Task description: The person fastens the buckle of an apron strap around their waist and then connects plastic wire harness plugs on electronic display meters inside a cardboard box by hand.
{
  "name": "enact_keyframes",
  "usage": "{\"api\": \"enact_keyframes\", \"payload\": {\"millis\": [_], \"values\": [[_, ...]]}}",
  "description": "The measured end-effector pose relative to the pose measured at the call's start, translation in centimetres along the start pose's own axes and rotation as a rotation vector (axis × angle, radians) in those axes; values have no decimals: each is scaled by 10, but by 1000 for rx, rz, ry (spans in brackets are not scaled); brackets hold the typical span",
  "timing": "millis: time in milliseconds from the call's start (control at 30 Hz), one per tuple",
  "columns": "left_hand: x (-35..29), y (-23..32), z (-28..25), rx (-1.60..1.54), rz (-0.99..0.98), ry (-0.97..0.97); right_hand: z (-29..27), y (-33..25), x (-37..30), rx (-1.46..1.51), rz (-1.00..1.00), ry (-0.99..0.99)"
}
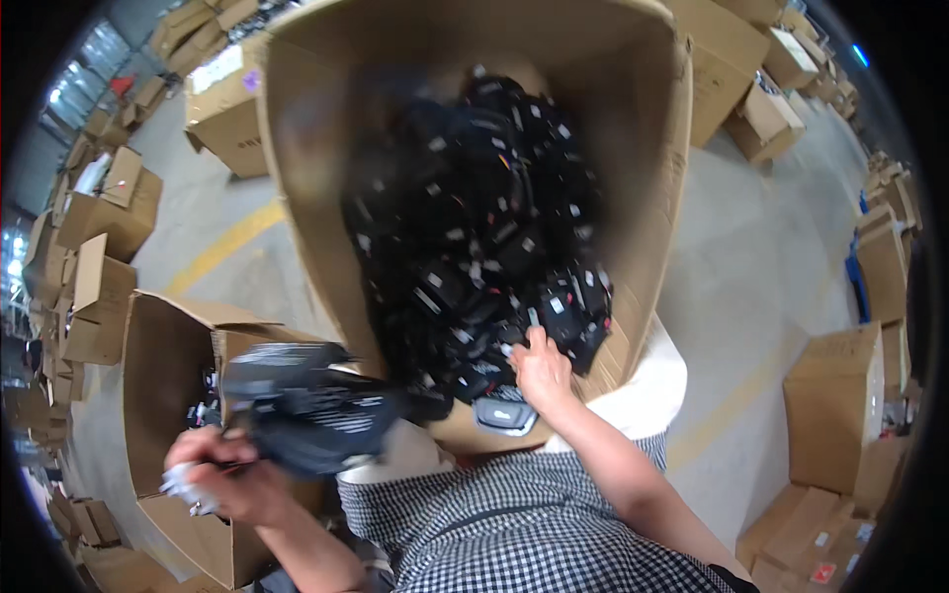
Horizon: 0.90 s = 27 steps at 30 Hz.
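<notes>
Beside the left fingers (195, 448) gripping its edge, a broad black fabric-looking bundle (321, 430) seems soft, light, best pinched there; right fingers (536, 339), hold unclear.

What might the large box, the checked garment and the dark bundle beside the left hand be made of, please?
Large box: matte brown cardboard, judging by its creased walls. Checked garment: matte, probably woven cloth, given its soft folds. Dark bundle: smooth-looking, perhaps plastic or fabric; blur leaves it open.

Brown cartons (835, 410) stand around a grey floor (771, 257) with yellow stripes (225, 247).
</notes>
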<state>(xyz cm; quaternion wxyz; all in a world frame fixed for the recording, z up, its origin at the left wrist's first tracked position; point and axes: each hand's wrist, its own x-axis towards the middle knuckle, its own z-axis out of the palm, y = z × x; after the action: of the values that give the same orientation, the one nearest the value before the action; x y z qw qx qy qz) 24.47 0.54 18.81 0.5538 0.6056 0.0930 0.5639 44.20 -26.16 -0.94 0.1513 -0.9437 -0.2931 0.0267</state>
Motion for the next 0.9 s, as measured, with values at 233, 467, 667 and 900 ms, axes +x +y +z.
{"api": "enact_keyframes", "payload": {"millis": [233, 467, 667, 900], "values": [[94, 8, -179, 762, 359, 341, 23, 7, 1, -199, -2, -38], [18, -96, -311, 1466, -237, 145, -32, 40, -22, 336, 69, 300], [15, -124, -332, 1283, -456, 61, -94, 59, -44, 634, 36, 483], [29, -6, -106, 1343, 153, -8, -103, 43, -67, 1118, -165, 391]]}}
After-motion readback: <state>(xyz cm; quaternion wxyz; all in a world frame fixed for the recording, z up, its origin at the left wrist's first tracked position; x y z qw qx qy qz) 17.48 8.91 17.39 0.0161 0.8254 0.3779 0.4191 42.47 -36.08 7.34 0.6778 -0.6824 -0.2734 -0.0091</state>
